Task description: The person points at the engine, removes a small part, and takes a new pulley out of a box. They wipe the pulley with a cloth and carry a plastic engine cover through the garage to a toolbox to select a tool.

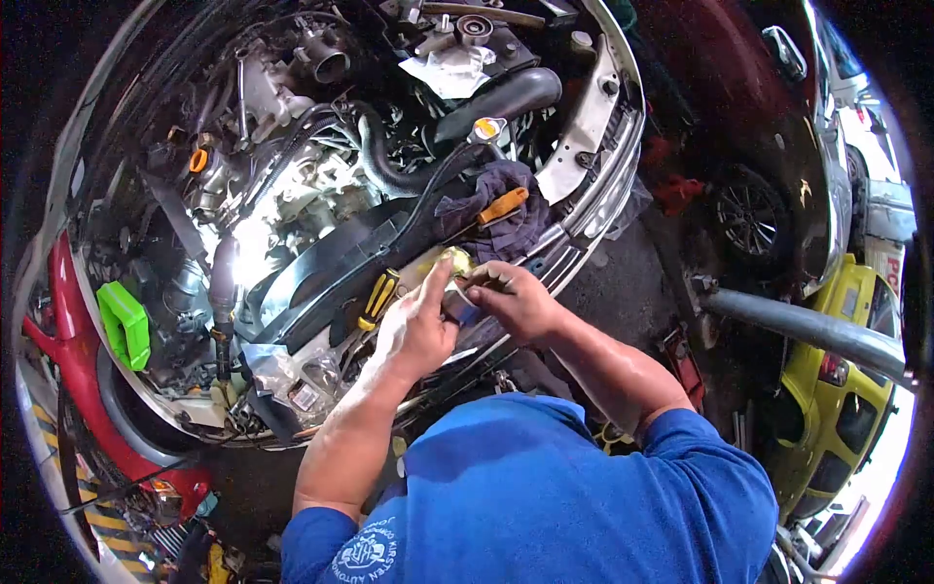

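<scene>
Both hands meet over the front edge of an open engine bay (331,234). My left hand (418,326) is closed around a small roundish part (457,304) with a pale and bluish surface; a yellowish shiny bit shows at its top. My right hand (511,300) pinches the same part from the right side. Fingers cover much of it, so its exact shape is unclear. A yellow-and-black screwdriver handle (377,300) lies just left of my left hand. Above my right hand, an orange-handled tool (503,205) rests on a dark cloth (486,214).
A lit work lamp (225,268) stands in the bay, with a bright green object (124,326) at its left rim. Plastic bags (292,380) lie near the front. A metal post (808,331) and a yellow-green car (842,389) are at the right.
</scene>
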Tool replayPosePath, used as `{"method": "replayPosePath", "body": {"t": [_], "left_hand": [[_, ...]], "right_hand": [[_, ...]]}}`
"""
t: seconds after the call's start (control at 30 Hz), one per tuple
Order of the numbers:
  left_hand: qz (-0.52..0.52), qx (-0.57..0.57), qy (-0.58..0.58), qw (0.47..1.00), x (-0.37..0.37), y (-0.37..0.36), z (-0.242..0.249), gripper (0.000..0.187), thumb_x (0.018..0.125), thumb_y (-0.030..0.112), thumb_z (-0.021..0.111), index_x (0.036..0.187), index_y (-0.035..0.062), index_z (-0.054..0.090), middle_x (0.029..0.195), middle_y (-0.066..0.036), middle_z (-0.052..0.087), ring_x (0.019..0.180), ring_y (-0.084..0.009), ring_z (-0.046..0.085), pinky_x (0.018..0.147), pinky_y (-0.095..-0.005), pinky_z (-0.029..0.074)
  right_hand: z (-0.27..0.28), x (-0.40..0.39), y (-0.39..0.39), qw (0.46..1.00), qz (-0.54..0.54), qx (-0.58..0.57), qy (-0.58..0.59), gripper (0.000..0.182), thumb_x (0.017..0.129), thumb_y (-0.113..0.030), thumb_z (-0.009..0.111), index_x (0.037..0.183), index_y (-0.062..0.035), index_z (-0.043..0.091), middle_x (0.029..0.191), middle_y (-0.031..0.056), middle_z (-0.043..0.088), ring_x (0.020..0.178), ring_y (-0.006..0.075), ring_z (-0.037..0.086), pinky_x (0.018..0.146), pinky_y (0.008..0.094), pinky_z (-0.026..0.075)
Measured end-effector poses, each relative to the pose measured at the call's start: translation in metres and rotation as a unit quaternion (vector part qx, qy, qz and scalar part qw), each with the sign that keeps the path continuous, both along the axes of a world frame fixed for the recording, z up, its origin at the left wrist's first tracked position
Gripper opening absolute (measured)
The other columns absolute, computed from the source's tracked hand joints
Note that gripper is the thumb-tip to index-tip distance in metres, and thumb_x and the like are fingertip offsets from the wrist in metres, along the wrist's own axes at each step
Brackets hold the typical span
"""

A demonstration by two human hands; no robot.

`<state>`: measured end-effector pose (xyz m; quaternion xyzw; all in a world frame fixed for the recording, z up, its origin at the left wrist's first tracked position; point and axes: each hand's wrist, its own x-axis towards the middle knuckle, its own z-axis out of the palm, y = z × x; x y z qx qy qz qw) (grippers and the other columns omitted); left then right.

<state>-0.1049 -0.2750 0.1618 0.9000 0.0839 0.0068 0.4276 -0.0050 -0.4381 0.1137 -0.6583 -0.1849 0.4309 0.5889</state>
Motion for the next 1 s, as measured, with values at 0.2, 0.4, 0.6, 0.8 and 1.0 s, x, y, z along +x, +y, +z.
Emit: {"method": "replayPosePath", "body": {"t": [0.2, 0.4, 0.6, 0.8, 1.0], "left_hand": [[0.036, -0.038, 0.023, 0.998, -0.008, 0.01, -0.025, 0.068, 0.074, 0.002, 0.056, 0.139, 0.0102, 0.036, 0.124, -0.019, 0.055, 0.11, -0.0295, 0.058, 0.089, -0.0343, 0.046], [0.126, -0.128, 0.083, 0.98, -0.035, 0.026, -0.016, 0.06, 0.076, 0.008, 0.067, 0.132, 0.0093, 0.044, 0.107, -0.015, 0.063, 0.094, -0.024, 0.063, 0.081, -0.0312, 0.048], [0.171, -0.143, 0.082, 0.971, -0.06, 0.032, -0.015, 0.052, 0.077, 0.009, 0.068, 0.126, 0.0097, 0.05, 0.091, -0.009, 0.062, 0.08, -0.0153, 0.059, 0.073, -0.0284, 0.048], [0.207, -0.171, 0.088, 0.959, -0.071, 0.036, -0.023, 0.043, 0.078, 0.008, 0.067, 0.118, 0.0045, 0.054, 0.092, -0.009, 0.063, 0.081, -0.0156, 0.06, 0.076, -0.0288, 0.049], [0.19, -0.151, 0.026, 0.97, -0.074, 0.04, -0.032, 0.029, 0.077, 0.005, 0.067, 0.105, 0.0016, 0.059, 0.091, -0.006, 0.064, 0.085, -0.0118, 0.057, 0.078, -0.0264, 0.046]], "right_hand": [[-0.008, 0.028, -0.003, 0.995, -0.097, 0.028, 0.026, 0.025, 0.089, -0.02, 0.061, 0.106, -0.0017, 0.059, 0.093, 0.0085, 0.065, 0.086, 0.0131, 0.056, 0.079, 0.0304, 0.047], [0.007, 0.067, 0.023, 0.879, 0.007, -0.024, -0.476, 0.022, 0.075, -0.001, 0.067, 0.094, -0.0028, 0.057, 0.108, 0.0165, 0.058, 0.097, 0.0366, 0.059, 0.08, 0.0385, 0.05], [-0.014, 0.074, 0.038, 0.795, 0.093, -0.018, -0.599, 0.022, 0.075, -0.013, 0.068, 0.093, -0.0076, 0.058, 0.108, 0.0113, 0.057, 0.094, 0.0314, 0.057, 0.08, 0.0389, 0.047], [-0.016, 0.066, 0.038, 0.791, 0.115, -0.069, -0.597, 0.02, 0.075, -0.016, 0.067, 0.092, -0.0085, 0.06, 0.111, 0.0093, 0.055, 0.102, 0.0297, 0.053, 0.086, 0.0399, 0.044], [-0.017, 0.066, 0.039, 0.802, 0.108, -0.064, -0.584, 0.02, 0.074, -0.011, 0.07, 0.091, -0.0056, 0.062, 0.109, 0.0108, 0.058, 0.104, 0.0306, 0.054, 0.091, 0.0392, 0.043]]}}
